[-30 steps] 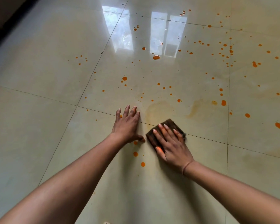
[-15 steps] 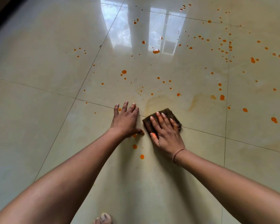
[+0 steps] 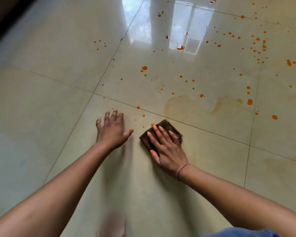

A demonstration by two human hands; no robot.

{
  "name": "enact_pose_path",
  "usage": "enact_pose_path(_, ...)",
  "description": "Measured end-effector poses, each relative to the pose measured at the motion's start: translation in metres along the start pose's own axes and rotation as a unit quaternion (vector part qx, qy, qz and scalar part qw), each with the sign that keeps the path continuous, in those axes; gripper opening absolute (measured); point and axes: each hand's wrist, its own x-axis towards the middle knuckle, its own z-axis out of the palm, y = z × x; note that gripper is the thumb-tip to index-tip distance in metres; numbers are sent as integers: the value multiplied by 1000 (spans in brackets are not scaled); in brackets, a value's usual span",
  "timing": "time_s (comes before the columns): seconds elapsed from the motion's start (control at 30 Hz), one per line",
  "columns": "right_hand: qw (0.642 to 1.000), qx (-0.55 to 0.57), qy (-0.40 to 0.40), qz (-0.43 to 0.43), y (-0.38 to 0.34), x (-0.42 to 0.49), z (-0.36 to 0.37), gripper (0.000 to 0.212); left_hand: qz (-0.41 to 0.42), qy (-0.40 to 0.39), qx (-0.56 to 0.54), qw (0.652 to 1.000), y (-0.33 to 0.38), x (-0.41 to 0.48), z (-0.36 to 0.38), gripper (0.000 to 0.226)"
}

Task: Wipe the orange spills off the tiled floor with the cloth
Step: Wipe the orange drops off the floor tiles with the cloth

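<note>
My right hand (image 3: 164, 147) lies flat with straight fingers on a folded dark brown cloth (image 3: 167, 125) on the glossy beige tiled floor (image 3: 41, 117). My left hand (image 3: 111, 129) rests flat on the tile to the left of the cloth, fingers spread, holding nothing. Several orange drops (image 3: 144, 68) dot the tiles ahead and to the right. One small drop (image 3: 152, 125) touches the cloth's far left edge. Pale orange smears (image 3: 179, 105) mark the tile just beyond the cloth.
A dark strip (image 3: 2, 19) runs along the floor's far left edge. Window light reflects on the tiles at top centre (image 3: 183, 31). A larger orange drop (image 3: 180, 47) sits in that reflection. Blue fabric (image 3: 243, 232) shows at the bottom right.
The drops that lay near my left thumb and just below it are gone from the tile. My left hand has shifted left, away from the cloth. The view has moved closer.
</note>
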Motion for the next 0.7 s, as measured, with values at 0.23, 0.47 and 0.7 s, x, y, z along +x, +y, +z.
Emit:
enact_pose_path(0.23,998,18,-12,-62,-7,-29,3,61,-24,-102,-72,992,-26,-9,7,117)
enact_pose_path(0.47,1000,19,7,-21,-26,-4,8,60,-27,-97,-76,992,-27,-8,12,117)
enact_pose_path(0.7,999,15,-6,-44,-32,34,4,60,3,-95,-79,992,-42,-10,2,105)
